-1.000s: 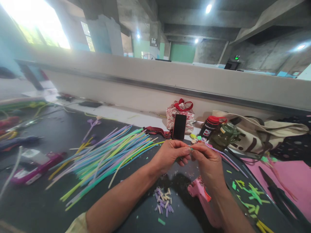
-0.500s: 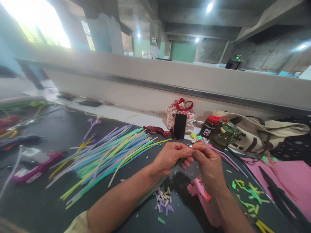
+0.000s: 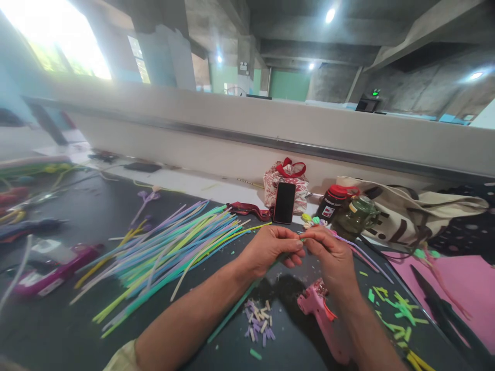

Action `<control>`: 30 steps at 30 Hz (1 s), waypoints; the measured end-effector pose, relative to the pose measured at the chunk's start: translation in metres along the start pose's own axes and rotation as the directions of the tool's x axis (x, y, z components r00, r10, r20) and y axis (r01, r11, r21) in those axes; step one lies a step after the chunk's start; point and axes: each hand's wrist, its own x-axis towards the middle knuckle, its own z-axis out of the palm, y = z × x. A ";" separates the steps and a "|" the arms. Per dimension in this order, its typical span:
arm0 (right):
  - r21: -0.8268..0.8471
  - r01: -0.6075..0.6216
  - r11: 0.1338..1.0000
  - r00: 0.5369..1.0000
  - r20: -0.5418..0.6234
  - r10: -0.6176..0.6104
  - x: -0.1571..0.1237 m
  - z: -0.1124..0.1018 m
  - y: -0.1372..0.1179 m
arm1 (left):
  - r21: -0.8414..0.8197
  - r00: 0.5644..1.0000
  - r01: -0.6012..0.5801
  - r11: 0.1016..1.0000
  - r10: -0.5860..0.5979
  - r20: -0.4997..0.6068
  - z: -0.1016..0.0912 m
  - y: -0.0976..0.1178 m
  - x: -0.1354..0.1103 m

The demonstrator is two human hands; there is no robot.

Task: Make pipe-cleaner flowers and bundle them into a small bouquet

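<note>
My left hand [image 3: 268,249] and my right hand [image 3: 331,256] meet above the dark table [image 3: 77,330], fingertips pinched together on the top end of a thin green stick [image 3: 235,312]. The stick slants down and to the left under my left wrist. A pink glue gun [image 3: 323,317] lies on the table just below my right hand. A small heap of cut purple and cream stick pieces [image 3: 260,319] lies under my left forearm.
A big spread of pastel sticks [image 3: 174,250] lies to the left. A phone [image 3: 284,202] leans on a red-and-white pouch [image 3: 286,181], beside a red-capped bottle [image 3: 331,202], a green jar [image 3: 356,215] and a canvas bag [image 3: 417,214]. Green offcuts [image 3: 400,309], black pliers [image 3: 441,304], pink sheet [image 3: 464,293] at right.
The green stick now shows as a long line slanting down-left under my left wrist. Both hands stay pinched together at almost the same spot.
</note>
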 end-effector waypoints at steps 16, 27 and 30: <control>0.208 -0.330 0.921 0.939 -0.026 0.343 -0.001 0.002 -0.003 | 0.113 0.996 -0.060 0.992 0.067 -0.064 0.001 0.002 0.000; 0.003 -0.230 0.973 0.971 -0.061 0.230 -0.007 0.006 0.001 | 0.123 0.999 0.006 0.992 0.000 -0.046 0.000 0.001 0.003; 0.026 -0.243 0.970 0.967 -0.068 0.244 -0.009 0.008 0.000 | 0.166 0.994 -0.022 0.986 0.039 -0.097 0.001 0.003 0.002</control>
